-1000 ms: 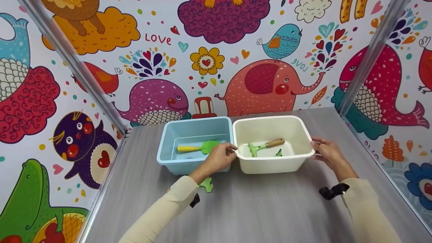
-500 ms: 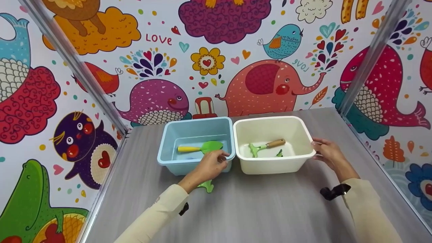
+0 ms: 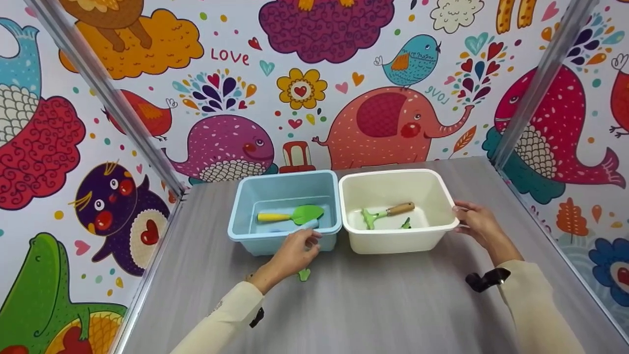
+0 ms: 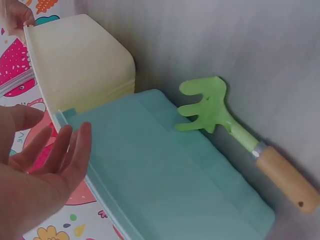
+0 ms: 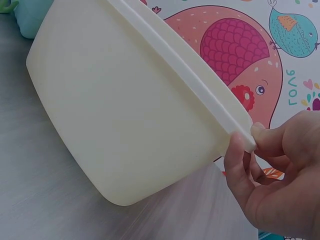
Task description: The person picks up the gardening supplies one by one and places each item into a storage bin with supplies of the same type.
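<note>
My right hand (image 3: 476, 221) pinches the right rim of a cream plastic basin (image 5: 125, 110), thumb on one side and fingers on the other. Beside it stands a light-blue basin (image 3: 282, 182). Near that basin's front rim is my left hand (image 3: 296, 250), fingers loosely bent with nothing between them (image 4: 45, 170). A hand trowel (image 3: 290, 215) with yellow handle and green blade lies in the blue basin. Inside the cream basin are a green-headed garden tool (image 3: 388, 212) with wooden handle and a small green piece (image 3: 406, 223). A green hand rake (image 4: 207, 107) lies on the table before the blue basin.
The grey table (image 3: 383, 305) ends at walls (image 3: 236, 88) printed with cartoon animals. Metal corner posts (image 3: 103, 93) rise at the left and right back corners. In the head view, my left hand and forearm cover most of the rake.
My left hand has left the place where the two basins' rims meet and moved left and nearer along the blue basin's front. The right hand stays at the cream rim.
</note>
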`<move>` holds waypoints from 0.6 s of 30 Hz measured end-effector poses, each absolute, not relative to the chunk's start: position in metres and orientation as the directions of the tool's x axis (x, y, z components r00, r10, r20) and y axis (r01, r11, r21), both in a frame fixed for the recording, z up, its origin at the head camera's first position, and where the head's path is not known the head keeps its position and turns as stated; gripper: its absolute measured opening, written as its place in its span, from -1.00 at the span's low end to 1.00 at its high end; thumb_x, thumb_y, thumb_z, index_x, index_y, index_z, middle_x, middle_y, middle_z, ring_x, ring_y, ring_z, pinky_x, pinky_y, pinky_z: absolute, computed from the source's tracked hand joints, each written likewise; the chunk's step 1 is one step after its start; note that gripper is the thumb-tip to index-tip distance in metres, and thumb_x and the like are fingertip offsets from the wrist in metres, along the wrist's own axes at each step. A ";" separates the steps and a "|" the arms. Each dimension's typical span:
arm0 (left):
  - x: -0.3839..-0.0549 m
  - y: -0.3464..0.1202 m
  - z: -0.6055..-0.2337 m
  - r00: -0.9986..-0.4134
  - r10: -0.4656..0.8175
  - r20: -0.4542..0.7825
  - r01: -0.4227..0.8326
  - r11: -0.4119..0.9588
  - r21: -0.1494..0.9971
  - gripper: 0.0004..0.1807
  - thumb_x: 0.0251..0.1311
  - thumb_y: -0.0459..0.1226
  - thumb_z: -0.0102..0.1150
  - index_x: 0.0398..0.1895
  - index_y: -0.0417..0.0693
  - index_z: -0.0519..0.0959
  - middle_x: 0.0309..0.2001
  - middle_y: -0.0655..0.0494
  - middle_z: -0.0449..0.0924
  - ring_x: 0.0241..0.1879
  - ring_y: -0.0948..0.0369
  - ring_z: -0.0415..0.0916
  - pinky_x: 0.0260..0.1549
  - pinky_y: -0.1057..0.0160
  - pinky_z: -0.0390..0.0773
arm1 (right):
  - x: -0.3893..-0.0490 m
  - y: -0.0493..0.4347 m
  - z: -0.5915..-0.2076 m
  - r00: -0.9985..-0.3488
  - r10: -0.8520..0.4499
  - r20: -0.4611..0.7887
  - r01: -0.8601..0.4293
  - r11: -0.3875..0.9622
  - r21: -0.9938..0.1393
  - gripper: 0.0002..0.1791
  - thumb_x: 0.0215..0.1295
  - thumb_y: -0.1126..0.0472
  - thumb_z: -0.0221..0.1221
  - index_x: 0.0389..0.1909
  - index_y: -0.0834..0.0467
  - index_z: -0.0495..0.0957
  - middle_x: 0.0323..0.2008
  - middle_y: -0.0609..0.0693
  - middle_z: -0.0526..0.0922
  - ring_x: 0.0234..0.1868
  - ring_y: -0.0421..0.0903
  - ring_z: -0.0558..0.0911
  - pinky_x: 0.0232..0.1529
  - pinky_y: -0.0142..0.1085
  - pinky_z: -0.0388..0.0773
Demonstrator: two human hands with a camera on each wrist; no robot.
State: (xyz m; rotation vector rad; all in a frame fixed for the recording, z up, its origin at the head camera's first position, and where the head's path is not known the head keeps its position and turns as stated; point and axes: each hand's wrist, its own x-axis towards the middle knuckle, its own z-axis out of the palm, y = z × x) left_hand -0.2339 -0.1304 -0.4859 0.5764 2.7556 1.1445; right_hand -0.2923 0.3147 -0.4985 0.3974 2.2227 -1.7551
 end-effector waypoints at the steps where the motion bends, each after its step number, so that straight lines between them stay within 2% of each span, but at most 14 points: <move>1: -0.233 -0.132 -0.488 -0.925 0.377 0.051 0.304 0.652 0.695 -0.71 0.33 -0.39 0.13 0.07 -0.31 0.57 0.02 -0.22 0.65 -0.01 -0.03 0.61 0.06 -0.07 0.62 | -0.292 0.315 -0.499 -0.923 0.040 -0.383 0.381 0.226 -0.897 -0.31 0.54 0.04 0.02 0.54 0.23 0.08 0.09 -0.05 0.48 -0.17 -0.25 0.59 -0.10 -0.46 0.66; 9: -0.227 -0.145 -0.500 -0.936 0.350 0.049 0.292 0.688 0.664 -0.71 0.31 -0.38 0.18 0.08 -0.28 0.58 -0.02 -0.16 0.65 -0.02 -0.03 0.61 0.03 -0.04 0.63 | -0.295 0.314 -0.500 -0.928 0.050 -0.368 0.370 0.221 -0.902 -0.32 0.54 0.05 0.02 0.52 0.27 0.10 0.03 -0.05 0.50 -0.19 -0.26 0.58 -0.17 -0.46 0.67; 15: -0.224 -0.159 -0.514 -0.942 0.325 0.088 0.307 0.722 0.620 -0.71 0.30 -0.38 0.21 0.06 -0.30 0.58 -0.02 -0.19 0.64 0.00 -0.08 0.60 0.00 -0.06 0.63 | -0.295 0.314 -0.501 -0.931 0.066 -0.359 0.364 0.238 -0.901 -0.32 0.54 0.05 0.01 0.52 0.29 0.10 0.16 0.09 0.46 -0.20 -0.27 0.59 -0.17 -0.46 0.67; 18: -0.223 -0.166 -0.519 -0.948 0.302 0.097 0.297 0.738 0.606 -0.71 0.27 -0.39 0.24 0.04 -0.30 0.59 -0.02 -0.20 0.65 0.00 -0.06 0.60 0.00 -0.06 0.63 | -0.294 0.314 -0.501 -0.933 0.065 -0.355 0.360 0.233 -0.903 -0.33 0.55 0.06 0.00 0.52 0.29 0.10 0.13 0.06 0.49 -0.21 -0.28 0.60 -0.18 -0.45 0.68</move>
